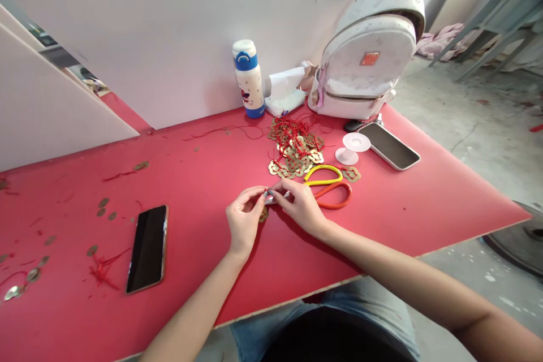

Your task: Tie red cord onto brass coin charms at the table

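My left hand [245, 218] and my right hand [303, 206] meet above the red table, thumbs and forefingers pinched together. A speck of red string shows between the fingertips; most of it is hidden by the fingers. Just under my left hand, brass-coloured coins [263, 215] peek out, partly covered. Scissors [324, 183] lie beside and beneath my right hand, one handle yellow and the other red-orange, their blades largely concealed by it. Beyond the hands is a heap of coins tied with red string [294, 150]. One tied coin cluster [351, 173] rests right of the scissors.
A black-screened phone [147, 249] lies at left, near loose coins [104, 202] and red string scraps [102, 271]. Behind stand a bottle [249, 82], a tissue pack [285, 100] and a white backpack [367, 56]. A white spool [355, 143] sits beside another phone [390, 147].
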### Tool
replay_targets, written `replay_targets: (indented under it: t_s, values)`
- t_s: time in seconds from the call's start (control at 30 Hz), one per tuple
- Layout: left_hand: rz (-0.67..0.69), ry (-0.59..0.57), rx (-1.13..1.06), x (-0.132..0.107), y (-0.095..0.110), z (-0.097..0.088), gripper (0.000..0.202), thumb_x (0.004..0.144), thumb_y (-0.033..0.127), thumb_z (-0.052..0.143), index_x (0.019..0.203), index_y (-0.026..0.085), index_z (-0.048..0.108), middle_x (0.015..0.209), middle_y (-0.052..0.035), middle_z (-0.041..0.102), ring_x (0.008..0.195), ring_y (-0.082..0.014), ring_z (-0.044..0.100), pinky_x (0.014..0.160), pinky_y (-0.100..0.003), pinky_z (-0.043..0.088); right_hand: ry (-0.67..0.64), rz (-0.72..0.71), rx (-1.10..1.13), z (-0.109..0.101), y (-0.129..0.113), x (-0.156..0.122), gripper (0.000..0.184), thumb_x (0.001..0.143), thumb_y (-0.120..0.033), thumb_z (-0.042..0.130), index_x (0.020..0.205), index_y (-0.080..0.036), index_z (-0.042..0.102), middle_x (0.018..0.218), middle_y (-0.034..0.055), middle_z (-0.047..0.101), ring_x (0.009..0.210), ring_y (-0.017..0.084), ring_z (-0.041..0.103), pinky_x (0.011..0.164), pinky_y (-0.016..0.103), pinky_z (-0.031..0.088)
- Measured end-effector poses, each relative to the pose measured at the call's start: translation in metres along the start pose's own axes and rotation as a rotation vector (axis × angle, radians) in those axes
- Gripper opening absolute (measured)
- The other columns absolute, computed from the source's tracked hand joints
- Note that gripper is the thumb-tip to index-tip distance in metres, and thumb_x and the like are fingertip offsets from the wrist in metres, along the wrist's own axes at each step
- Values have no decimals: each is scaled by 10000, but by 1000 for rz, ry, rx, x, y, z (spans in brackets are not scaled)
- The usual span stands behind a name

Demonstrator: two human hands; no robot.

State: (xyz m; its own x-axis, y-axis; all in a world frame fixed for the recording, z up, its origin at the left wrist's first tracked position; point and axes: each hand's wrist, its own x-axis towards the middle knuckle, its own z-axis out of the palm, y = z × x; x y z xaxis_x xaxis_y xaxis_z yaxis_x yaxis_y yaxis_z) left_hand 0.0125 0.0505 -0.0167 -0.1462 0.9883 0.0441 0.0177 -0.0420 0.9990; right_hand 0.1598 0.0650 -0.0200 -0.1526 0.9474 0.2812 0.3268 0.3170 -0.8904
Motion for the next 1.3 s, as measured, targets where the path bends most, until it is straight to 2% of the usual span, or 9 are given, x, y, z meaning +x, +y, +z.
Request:
replay_targets:
  t_s: [0.1,0.27,0.33,0.43,0.57,0.8,0.9,1.03,1.3]
  values:
    - [-36,31,-14,1,1,0,147,778,283,721,850,160,756,909,-82,747,851,-202,702,749,-283,562,21,-61,-99,-1,1,-1,102,906,-239,595,823,-203,643,733,11,681,615,141,609,572,228,445]
    - [-30,42,9,2,1,1,138,779,267,709,846,153,748,889,-87,751,837,-209,705,742,-296,563,68,-260,-419,-6,0,-2,143,929,-263,607,815,-196,661,709,21,655,634,145,597,568,243,370]
    - [22,35,71,2,1,1,114,791,243,693,846,156,743,890,-85,748,848,-208,702,774,-306,560,67,-346,-539,-8,-2,-2,182,959,-268,572,822,-193,667,716,32,656,669,156,592,574,260,341]
    - [192,10,258,4,4,-2,83,807,173,658,844,170,732,897,-72,743,868,-198,694,821,-312,547,38,-398,-678,-10,-3,-1,209,991,-234,513,863,-193,672,747,39,665,716,170,586,579,283,308]
    - [416,-72,503,6,6,-8,116,829,120,621,861,182,714,893,-56,736,793,-172,685,736,-280,546,-68,-295,-738,-11,-5,0,160,983,-207,518,914,-200,662,828,39,683,791,178,596,585,287,296]
    - [627,-172,660,10,5,-12,107,895,157,589,876,181,692,902,-69,729,821,-187,666,783,-317,542,-107,30,-479,-7,-5,3,60,909,-168,606,873,-205,634,861,14,703,739,164,615,624,255,350]
    - [615,-185,640,12,5,-12,122,900,160,583,870,183,700,905,-72,735,821,-191,669,787,-327,543,-101,54,-445,-7,-5,4,64,896,-159,609,857,-206,627,848,20,694,756,173,614,637,255,358]
    - [533,-199,568,13,6,-13,116,875,146,605,842,180,710,894,-71,743,804,-190,679,769,-317,545,-119,21,-450,-8,-7,3,76,918,-151,563,873,-204,597,876,34,677,806,183,612,633,253,353]
    - [342,-209,479,13,7,-10,89,833,172,643,791,177,721,863,-64,748,791,-191,696,716,-286,550,-194,-95,-603,-10,-10,3,96,985,-211,475,926,-189,547,917,45,631,786,170,574,563,264,281]
